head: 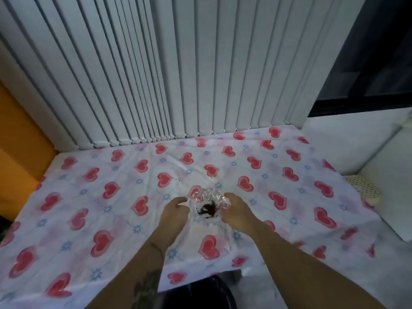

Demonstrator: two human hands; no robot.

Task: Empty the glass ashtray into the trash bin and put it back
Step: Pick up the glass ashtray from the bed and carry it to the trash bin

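— Item one?
— Glass ashtray [208,207], clear, with a scalloped rim. It sits on the bench near the front middle, between my two hands. A dark clump of ash and butts lies in its bowl.

— Hands?
— My left hand [175,211] is at the ashtray's left edge, fingers curled, the tips at or just short of the rim; I cannot tell whether they touch the glass. My right hand [237,211] is at the right edge, fingers bent over the rim there; it seems to touch, but a firm grip I cannot confirm. Both forearms reach in from the bottom of the view; the left one carries dark tattoo marks.

— What carries it?
— Bench [323,130], covered by a white cloth [111,208] printed with red hearts and small blue flowers. The cloth is wrinkled and hangs over the front edge.

— Behind it?
— Vertical blinds [156,74], pale grey, closed, their lower ends reaching the back edge of the cloth. To their right, a dark window [367,63] with a black frame.

— Sides?
— Left: an orange surface [20,141] against the bench. Right: white cushions [383,186], and between them and the bench a pale yellow dotted thing [362,187], only partly seen.

— Below?
— Something dark [200,293] under the front edge, between my forearms; too dim to name.
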